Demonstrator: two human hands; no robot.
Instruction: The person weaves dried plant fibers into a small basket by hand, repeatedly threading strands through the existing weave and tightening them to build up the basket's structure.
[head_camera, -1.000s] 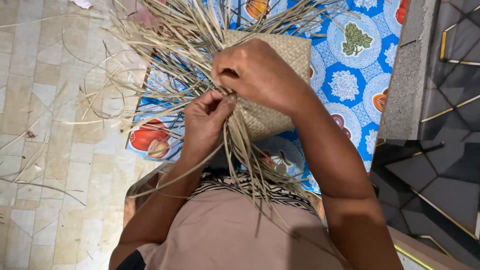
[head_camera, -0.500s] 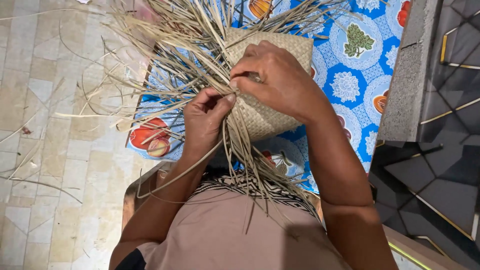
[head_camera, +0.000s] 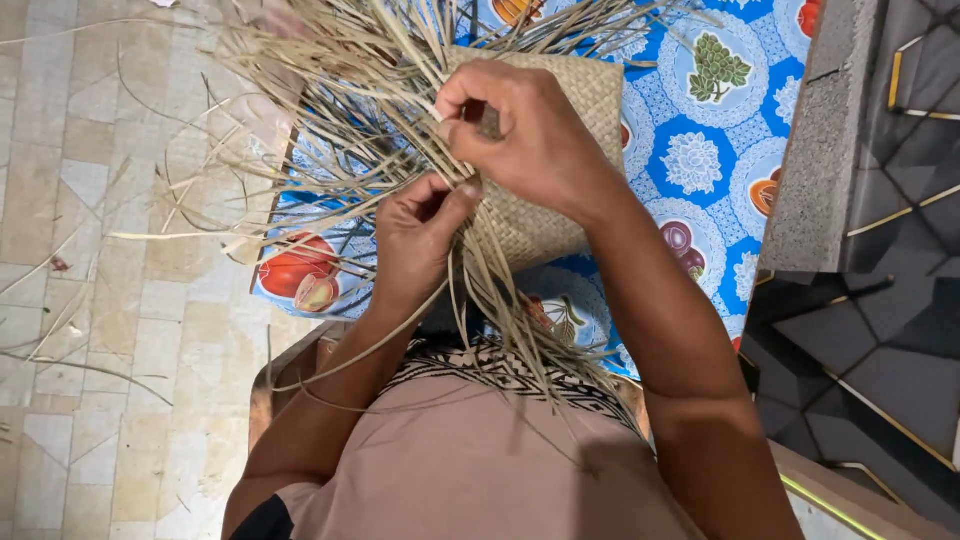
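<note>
- Your right hand (head_camera: 535, 130) has lifted higher, pinching thin dry straw strands (head_camera: 330, 130).
- Your left hand (head_camera: 420, 235) stays pinching strands beside the tan, tightly woven mat (head_camera: 560, 215).

A home: pale tiled floor (head_camera: 90, 200) at nine o'clock, fruit-patterned blue cloth (head_camera: 700, 170) on the bench at one o'clock.

You've got no packages, labels, signs or screens in view here (checked the whole frame, edge to edge).
</note>
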